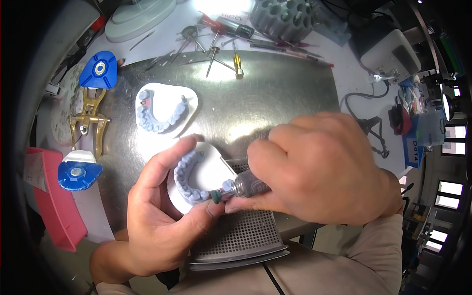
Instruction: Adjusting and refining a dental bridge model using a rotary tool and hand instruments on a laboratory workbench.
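My left hand is closed round a dental model with a white base and an arch of grey-blue teeth. Its thumb presses near the front end of the arch. In my right hand is a dark rotary handpiece, gripped with the fingers wrapped round it. A small green grinding tip on the handpiece sits at the teeth by my left thumb; whether it touches them I cannot tell. Beyond my left hand a second dental model, with a pinkish patch on its arch, lies on the metal sheet.
A perforated metal grille lies below my hands. At left stand a brass articulator with blue plates and a pink tray. Several mounted burs, a yellow-handled tool and a grey holder block are at the back.
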The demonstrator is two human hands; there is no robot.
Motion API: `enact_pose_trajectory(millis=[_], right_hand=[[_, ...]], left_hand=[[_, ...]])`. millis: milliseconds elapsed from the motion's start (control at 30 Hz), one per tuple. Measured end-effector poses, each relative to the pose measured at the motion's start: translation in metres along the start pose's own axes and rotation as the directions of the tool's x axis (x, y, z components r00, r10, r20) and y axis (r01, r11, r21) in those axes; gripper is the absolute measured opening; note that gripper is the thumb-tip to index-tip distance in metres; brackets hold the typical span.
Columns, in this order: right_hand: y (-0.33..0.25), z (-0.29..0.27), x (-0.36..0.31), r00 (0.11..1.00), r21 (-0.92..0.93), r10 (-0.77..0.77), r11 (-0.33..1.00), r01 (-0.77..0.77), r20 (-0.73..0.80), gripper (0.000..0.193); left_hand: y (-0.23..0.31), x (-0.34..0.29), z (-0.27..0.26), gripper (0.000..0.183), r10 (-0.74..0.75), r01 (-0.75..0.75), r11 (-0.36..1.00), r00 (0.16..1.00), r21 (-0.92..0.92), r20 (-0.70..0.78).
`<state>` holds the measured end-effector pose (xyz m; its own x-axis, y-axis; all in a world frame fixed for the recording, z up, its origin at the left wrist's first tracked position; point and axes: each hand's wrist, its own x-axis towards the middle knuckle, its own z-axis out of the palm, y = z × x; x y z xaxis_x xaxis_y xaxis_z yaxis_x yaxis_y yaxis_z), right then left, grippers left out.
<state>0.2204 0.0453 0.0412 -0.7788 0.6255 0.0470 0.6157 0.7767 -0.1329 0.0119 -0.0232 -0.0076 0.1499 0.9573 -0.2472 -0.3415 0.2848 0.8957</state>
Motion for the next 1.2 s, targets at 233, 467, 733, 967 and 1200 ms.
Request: enact_pose_trajectory(millis=[233, 467, 733, 967, 1200], right_hand=[[0.01, -0.014, 0.002, 0.998, 0.076, 0.022, 0.997, -0.017, -0.065, 0.056], [0.052, -0.007, -0.031, 0.893, 0.123, 0.43, 0.887, -0.445, 0.131, 0.046], [0.07, 0.004, -0.065, 0.863, 0.105, 0.504, 0.856, -0.506, 0.041, 0.034], [0.053, -0.006, -0.046, 0.935, 0.224, 0.307, 0.938, -0.264, -0.181, 0.024], [0.008, -0.02, 0.017, 0.951, 0.428, -0.044, 0.886, 0.179, -0.306, 0.023]], left_hand=[[-0.007, -0.005, 0.0, 0.076, 0.188, -0.188, 0.982, 0.982, -0.017, 0.006], [-0.015, -0.006, -0.009, 0.075, 0.392, -0.393, 0.919, 0.915, -0.003, 0.092], [-0.012, -0.006, -0.008, 0.071, 0.464, -0.471, 0.882, 0.874, 0.012, 0.145], [-0.004, -0.011, -0.011, 0.07, 0.366, -0.36, 0.931, 0.92, -0.063, 0.139], [0.024, -0.033, -0.009, 0.07, 0.231, -0.224, 0.967, 0.972, -0.126, 0.048]])
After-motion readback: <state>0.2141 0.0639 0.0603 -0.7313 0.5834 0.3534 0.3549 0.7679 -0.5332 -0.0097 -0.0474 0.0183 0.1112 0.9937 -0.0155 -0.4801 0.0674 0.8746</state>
